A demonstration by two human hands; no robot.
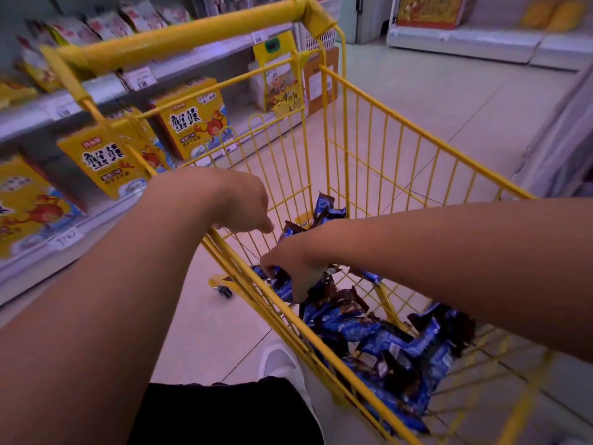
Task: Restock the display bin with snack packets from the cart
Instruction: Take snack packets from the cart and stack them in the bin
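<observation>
Blue foil snack packets point(378, 335) lie heaped inside yellow wire cart point(369, 130), frame centre. Right hand point(293, 268) clamps several packets for lifting; left hand point(237, 203) grips the cart rim, likely steadying it.

Single head-worn wide-angle cam, looking fwd and steeply down from above and behind the person's two forearms, into the basket of a yellow wire cart point(369, 130) close in front. View is near: left hand point(239, 200) at the cart's near rim, right hand point(293, 268) down among blue snack packets point(385, 335), and a white shoe point(282, 364) on the floor at bottom centre. Frame is tilted, edges bowed and blurred by the lens; store shelves point(96, 91) with yellow boxes run along the left, floor and more shelving at upper right; no 2nd view to overlap.
</observation>
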